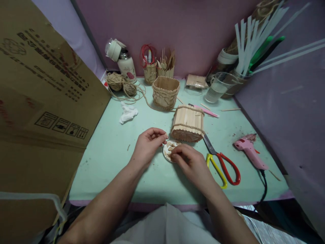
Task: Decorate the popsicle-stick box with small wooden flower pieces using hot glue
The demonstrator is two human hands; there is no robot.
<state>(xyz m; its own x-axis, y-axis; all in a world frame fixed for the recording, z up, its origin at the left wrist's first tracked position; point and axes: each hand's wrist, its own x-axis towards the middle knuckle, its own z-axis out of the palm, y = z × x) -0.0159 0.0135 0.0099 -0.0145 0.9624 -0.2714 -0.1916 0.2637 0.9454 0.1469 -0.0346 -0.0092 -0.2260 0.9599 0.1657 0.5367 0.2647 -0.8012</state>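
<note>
A small round white dish (165, 156) holds several small tan wood pieces (169, 148). Just left of its rim, my left hand (149, 144) is closed in a pinch; a tiny pale bit shows at its fingertips, too small to name. Over the dish's right side, my right hand (194, 164) has thumb and fingers pressed together among the pieces; what they grip, if anything, is hidden. Behind the dish lies a wooden stick box (188, 118) on its side, with twine around both ends. A second box (166, 93) stands upright farther back, with a branching pattern on its front.
Scissors (215, 159) with red and yellow handles lie right of my right hand. Beyond them is a pink glue gun (250, 152). Twine balls (115, 82), a crumpled tissue (128, 113), a pink pen-like tool (207, 111) and a plastic cup (215, 89) lie farther back. Cardboard (50, 101) walls the left.
</note>
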